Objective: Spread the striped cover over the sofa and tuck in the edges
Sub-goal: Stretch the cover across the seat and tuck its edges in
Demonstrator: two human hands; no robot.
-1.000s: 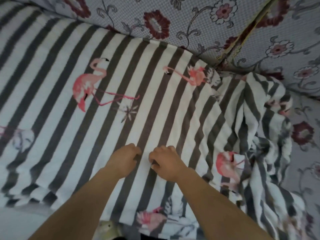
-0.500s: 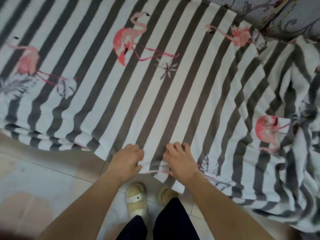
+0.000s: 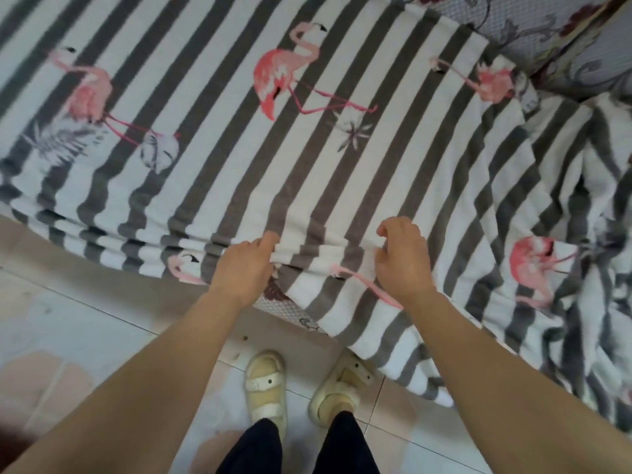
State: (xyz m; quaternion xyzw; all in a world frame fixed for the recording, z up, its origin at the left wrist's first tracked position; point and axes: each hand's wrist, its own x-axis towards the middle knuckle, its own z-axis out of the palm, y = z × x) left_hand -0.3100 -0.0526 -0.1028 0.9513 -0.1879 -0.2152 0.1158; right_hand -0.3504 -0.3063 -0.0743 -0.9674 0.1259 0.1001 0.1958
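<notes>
While the striped cover (image 3: 342,159) lay across the sofa (image 3: 533,18) seat, left hand (image 3: 244,265) and right hand (image 3: 403,265) each pinched its front fold, evidently to draw it taut; beyond the right grip it lay bunched, untucked.

Open tiled floor (image 3: 85,336) left of the sandals (image 3: 265,388), sofa front blocked by hanging striped cover (image 3: 359,186), bunched folds (image 3: 581,302) piled at right, flat seat area unobstructed.

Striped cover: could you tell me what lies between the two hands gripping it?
Head view: only a taut fold of the striped cover spans between left hand and right hand.
</notes>
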